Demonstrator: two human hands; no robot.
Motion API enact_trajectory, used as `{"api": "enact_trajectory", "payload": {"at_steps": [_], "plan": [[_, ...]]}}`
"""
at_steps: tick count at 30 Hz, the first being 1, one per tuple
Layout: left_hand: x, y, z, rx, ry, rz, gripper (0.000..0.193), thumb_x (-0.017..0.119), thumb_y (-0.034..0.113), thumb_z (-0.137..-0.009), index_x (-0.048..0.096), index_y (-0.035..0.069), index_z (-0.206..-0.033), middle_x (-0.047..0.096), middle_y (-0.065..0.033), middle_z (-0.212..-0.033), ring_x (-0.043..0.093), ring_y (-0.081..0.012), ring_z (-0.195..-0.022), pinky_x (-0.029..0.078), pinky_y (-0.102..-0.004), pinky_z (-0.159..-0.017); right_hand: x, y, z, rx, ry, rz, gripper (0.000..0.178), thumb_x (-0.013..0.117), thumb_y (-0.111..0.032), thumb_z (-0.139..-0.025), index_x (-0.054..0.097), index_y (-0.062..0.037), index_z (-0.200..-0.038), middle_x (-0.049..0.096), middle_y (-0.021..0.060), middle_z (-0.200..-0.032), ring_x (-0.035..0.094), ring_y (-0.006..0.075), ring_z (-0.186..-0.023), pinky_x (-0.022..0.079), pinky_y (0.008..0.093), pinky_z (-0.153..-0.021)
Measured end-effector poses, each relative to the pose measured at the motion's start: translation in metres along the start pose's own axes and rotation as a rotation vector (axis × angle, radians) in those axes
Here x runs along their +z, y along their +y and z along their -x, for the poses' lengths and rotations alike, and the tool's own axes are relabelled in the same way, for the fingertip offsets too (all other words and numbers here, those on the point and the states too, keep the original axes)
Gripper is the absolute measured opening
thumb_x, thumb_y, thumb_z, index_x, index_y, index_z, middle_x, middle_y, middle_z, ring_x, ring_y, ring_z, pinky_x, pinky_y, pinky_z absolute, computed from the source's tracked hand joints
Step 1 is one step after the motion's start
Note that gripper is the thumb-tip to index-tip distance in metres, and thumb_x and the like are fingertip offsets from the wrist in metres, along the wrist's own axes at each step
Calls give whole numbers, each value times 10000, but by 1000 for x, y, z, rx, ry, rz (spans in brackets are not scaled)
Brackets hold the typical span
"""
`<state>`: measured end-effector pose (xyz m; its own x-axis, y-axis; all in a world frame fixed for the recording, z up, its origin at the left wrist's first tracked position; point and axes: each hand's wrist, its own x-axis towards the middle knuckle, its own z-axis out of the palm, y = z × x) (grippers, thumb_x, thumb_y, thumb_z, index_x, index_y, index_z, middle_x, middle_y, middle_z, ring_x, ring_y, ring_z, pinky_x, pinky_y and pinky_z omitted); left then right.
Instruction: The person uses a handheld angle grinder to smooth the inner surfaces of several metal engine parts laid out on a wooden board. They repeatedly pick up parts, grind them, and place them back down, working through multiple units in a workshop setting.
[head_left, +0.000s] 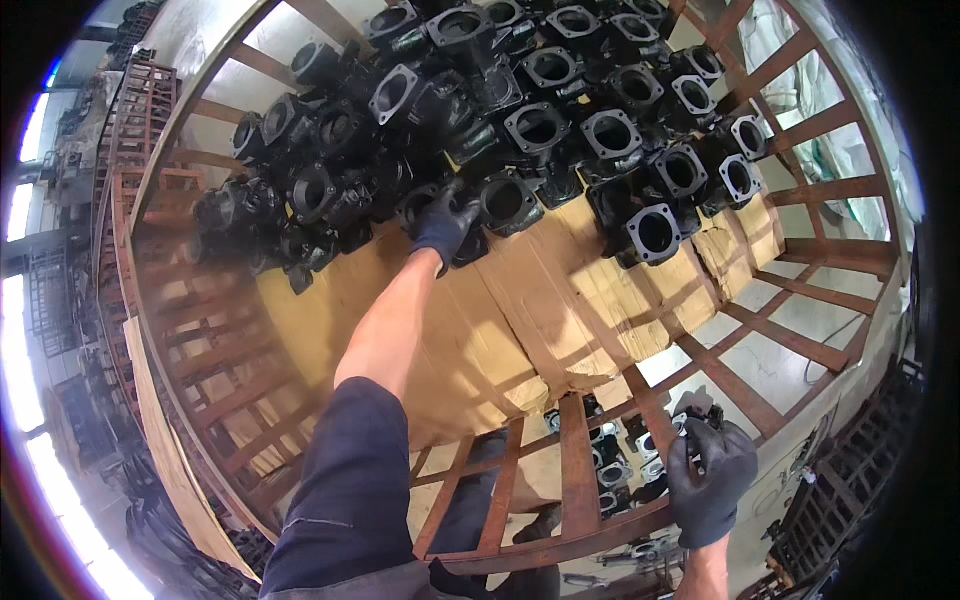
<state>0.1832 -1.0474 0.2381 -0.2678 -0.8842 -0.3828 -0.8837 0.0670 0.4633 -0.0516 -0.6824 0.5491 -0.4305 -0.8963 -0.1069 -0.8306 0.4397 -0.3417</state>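
Observation:
My left hand [447,228], in a dark work glove, reaches across the crate to the front of a pile of black castings. Its fingers are closed over a black cast housing [417,203], whose lower part they hide. Right beside it lies another black housing [507,202] with a square flange and round bore. My right hand [712,482], gloved too, is out at the crate's near right rail. Its fingers curl around a small dark object with a shiny part [693,432], too small to make out.
Brown cardboard [470,330] lines the floor of the rusty slatted metal crate [577,470]. More housings with pale flange faces [655,234] are piled along the far side. Below the near slats, several other castings [610,475] lie outside. A wooden board [165,440] leans along the left side.

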Motion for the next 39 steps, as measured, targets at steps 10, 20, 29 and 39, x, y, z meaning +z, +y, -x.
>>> {"api": "enact_trajectory", "payload": {"at_steps": [10, 20, 29, 39], "plan": [[-1, -8, -1, 25, 75, -205, 437, 471, 443, -954, 681, 74, -1056, 671, -234, -1038, 633, -420, -968, 491, -491, -856, -2, 0, -11, -45, -30, -40, 257, 708, -87, -697, 691, -8, -942, 636, 120, -728, 616, 317, -730, 494, 444, -797], [9, -51, 82, 329, 85, -187, 202, 612, 228, -838, 674, 43, -783, 661, -189, -830, 615, -376, -799, 491, -492, -725, 0, -2, -7, -50, -55, 25, 285, 685, -122, -738, 673, -13, -1001, 656, 111, -743, 621, 321, -748, 488, 468, -852], [53, -78, 218, 166, -143, 137, 272, 590, 272, -896, 693, 126, -1101, 684, -166, -1037, 644, -319, -914, 499, -417, -821, -1, -14, -11, -11, -264, 242, 261, 675, -187, -783, 683, -38, -997, 653, 145, -779, 616, 357, -748, 475, 458, -714], [105, -102, 233, 173, -96, 115, 211, 537, 219, -951, 709, 112, -1013, 667, -196, -990, 630, -340, -881, 480, -433, -741, 179, -83, -202, -202, -457, 183, 619, 672, -345, -840, 480, -16, -1328, 593, 211, -1262, 565, 368, -1187, 458, 425, -1002]]}}
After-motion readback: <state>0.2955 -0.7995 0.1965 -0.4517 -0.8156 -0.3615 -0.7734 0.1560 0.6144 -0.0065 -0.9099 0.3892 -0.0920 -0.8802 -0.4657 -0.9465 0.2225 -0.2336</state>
